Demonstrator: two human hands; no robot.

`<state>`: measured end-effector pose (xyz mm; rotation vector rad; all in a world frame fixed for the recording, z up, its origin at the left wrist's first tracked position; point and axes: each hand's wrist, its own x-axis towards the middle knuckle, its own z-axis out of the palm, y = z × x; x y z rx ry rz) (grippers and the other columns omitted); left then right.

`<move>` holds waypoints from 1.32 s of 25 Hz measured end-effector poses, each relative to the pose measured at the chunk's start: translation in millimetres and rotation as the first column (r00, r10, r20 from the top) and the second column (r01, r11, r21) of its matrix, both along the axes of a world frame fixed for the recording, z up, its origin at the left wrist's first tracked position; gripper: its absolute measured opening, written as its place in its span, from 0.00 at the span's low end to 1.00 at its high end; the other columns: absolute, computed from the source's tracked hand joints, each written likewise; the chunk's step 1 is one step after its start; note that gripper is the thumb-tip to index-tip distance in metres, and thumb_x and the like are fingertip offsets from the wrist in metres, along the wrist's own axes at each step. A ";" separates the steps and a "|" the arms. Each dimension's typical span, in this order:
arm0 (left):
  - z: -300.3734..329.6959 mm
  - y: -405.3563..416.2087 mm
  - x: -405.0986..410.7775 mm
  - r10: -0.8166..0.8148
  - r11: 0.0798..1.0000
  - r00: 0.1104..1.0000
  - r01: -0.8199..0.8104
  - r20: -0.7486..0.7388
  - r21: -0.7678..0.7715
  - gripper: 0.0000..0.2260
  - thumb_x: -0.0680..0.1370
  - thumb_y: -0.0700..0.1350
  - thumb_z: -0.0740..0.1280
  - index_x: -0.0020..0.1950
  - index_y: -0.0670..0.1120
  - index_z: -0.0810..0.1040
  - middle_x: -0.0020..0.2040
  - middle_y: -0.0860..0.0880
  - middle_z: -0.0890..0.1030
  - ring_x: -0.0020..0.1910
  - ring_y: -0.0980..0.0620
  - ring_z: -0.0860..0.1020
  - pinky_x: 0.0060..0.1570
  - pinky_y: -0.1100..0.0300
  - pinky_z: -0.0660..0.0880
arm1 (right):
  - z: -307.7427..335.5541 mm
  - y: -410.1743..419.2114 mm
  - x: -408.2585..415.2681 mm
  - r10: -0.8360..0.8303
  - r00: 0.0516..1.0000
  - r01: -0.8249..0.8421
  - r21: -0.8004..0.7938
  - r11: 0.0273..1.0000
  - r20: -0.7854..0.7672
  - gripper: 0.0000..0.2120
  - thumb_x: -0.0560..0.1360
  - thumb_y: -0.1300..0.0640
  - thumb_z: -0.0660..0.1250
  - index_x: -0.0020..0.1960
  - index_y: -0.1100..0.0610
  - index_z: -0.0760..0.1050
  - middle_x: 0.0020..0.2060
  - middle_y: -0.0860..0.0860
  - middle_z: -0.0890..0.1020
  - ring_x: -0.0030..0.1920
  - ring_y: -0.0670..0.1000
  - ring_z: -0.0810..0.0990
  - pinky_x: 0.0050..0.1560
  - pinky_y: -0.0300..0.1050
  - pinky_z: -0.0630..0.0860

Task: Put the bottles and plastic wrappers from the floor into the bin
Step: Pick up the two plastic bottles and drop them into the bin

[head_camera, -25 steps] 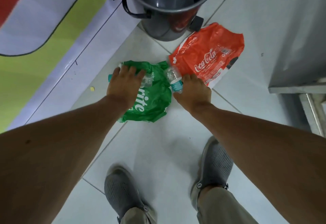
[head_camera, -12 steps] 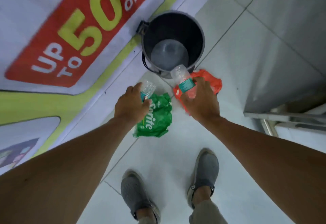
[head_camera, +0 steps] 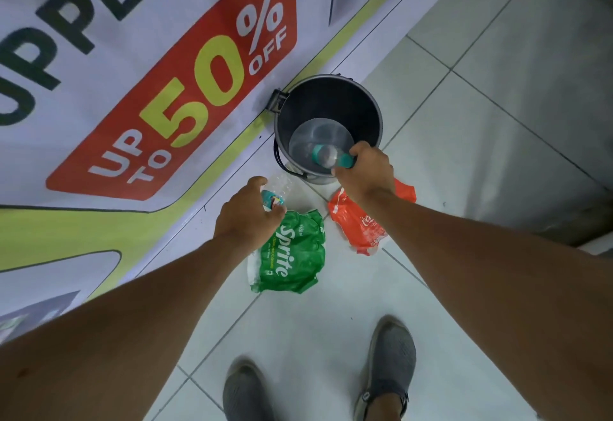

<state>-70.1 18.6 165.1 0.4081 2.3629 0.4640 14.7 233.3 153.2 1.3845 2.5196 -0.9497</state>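
A dark round bin (head_camera: pixel 371 105) stands on the tiled floor against the banner. My right hand (head_camera: pixel 366 172) holds a clear plastic bottle (head_camera: pixel 326 156) with a teal label over the bin's mouth. To the left, short of the bin's rim, my left hand (head_camera: pixel 247 213) grips a second clear bottle (head_camera: pixel 280 188). A green Sprite wrapper (head_camera: pixel 292 254) lies on the floor beneath my left hand. A red Coca-Cola wrapper (head_camera: pixel 361 221) lies beside it, partly hidden by my right forearm.
A large sale banner (head_camera: pixel 149 89) covers the wall at the left. A grey cabinet side (head_camera: pixel 564 122) rises at the right. My two grey shoes (head_camera: pixel 391 364) stand on the white tiles at the bottom.
Both hands have risen from the floor with a bottle each. The right hand has carried its bottle over the bin's mouth, and the left has moved up toward the bin. Both wrappers stay put.
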 end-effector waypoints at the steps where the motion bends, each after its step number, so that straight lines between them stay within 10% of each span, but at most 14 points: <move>1: 1.6 2.9 1.2 0.034 0.999 0.999 -0.034 0.013 0.007 0.31 0.74 0.60 0.69 0.76 0.54 0.69 0.61 0.47 0.84 0.51 0.43 0.86 0.56 0.48 0.81 | -1.8 -0.2 3.1 0.001 1.000 -0.001 0.006 1.000 -0.006 0.16 0.75 0.54 0.72 0.61 0.58 0.80 0.54 0.57 0.84 0.52 0.59 0.84 0.52 0.55 0.84; 6: 3.9 30.9 -0.7 0.216 0.976 0.970 -0.218 0.115 0.000 0.28 0.73 0.57 0.69 0.73 0.53 0.72 0.56 0.48 0.84 0.49 0.43 0.86 0.56 0.48 0.83 | 0.0 -4.6 28.9 -0.045 0.998 0.044 -0.048 0.998 -0.033 0.13 0.78 0.56 0.70 0.61 0.58 0.82 0.51 0.53 0.87 0.48 0.54 0.84 0.42 0.42 0.76; 11: -4.2 82.0 -4.7 0.616 0.567 0.407 -0.823 0.675 -0.021 0.18 0.79 0.50 0.73 0.66 0.42 0.81 0.59 0.42 0.85 0.52 0.45 0.85 0.46 0.54 0.85 | 9.1 -26.9 47.0 -0.240 0.969 0.136 -0.687 0.714 -0.057 0.27 0.75 0.42 0.77 0.65 0.59 0.79 0.49 0.57 0.86 0.43 0.55 0.86 0.35 0.47 0.82; 17: -5.3 119.0 -2.2 0.571 0.425 0.290 -0.905 0.768 0.026 0.17 0.81 0.48 0.72 0.67 0.41 0.79 0.60 0.42 0.84 0.60 0.44 0.85 0.46 0.53 0.84 | 15.1 -13.9 46.2 -0.343 0.925 0.171 -0.631 0.756 -0.160 0.19 0.71 0.56 0.82 0.57 0.62 0.80 0.42 0.63 0.88 0.41 0.64 0.89 0.41 0.59 0.89; 21: -15.6 118.9 -9.9 0.560 0.537 0.402 -0.842 0.725 0.052 0.18 0.79 0.52 0.74 0.64 0.45 0.80 0.62 0.41 0.84 0.57 0.43 0.85 0.53 0.45 0.86 | 16.4 -6.5 38.5 -0.274 0.944 0.119 -0.587 0.801 -0.182 0.17 0.72 0.53 0.81 0.54 0.61 0.81 0.41 0.61 0.88 0.42 0.65 0.89 0.43 0.63 0.88; 25: -16.9 125.2 -31.7 0.487 0.846 0.819 -0.529 0.303 0.069 0.20 0.76 0.56 0.76 0.61 0.47 0.79 0.57 0.44 0.85 0.45 0.47 0.85 0.43 0.48 0.86 | -2.0 11.2 41.8 -0.112 0.988 0.069 -0.350 0.934 -0.106 0.10 0.74 0.49 0.75 0.50 0.54 0.82 0.42 0.53 0.88 0.38 0.55 0.87 0.43 0.56 0.87; 29: -22.7 139.4 -49.8 0.483 0.871 0.830 -0.490 0.278 -0.049 0.34 0.71 0.59 0.79 0.69 0.41 0.77 0.61 0.41 0.84 0.53 0.41 0.86 0.55 0.45 0.85 | -22.5 29.0 58.9 -0.053 0.996 0.068 -0.229 0.971 0.073 0.05 0.76 0.52 0.73 0.50 0.51 0.83 0.49 0.48 0.86 0.43 0.47 0.82 0.38 0.41 0.78; 33: -24.0 139.1 -48.2 0.535 0.827 0.792 -0.562 0.293 0.010 0.31 0.72 0.57 0.80 0.67 0.40 0.78 0.58 0.41 0.85 0.41 0.45 0.85 0.50 0.46 0.87 | -35.4 22.4 83.5 -0.078 0.988 0.113 -0.282 0.953 0.134 0.04 0.75 0.52 0.75 0.47 0.48 0.81 0.50 0.48 0.86 0.52 0.53 0.85 0.46 0.46 0.82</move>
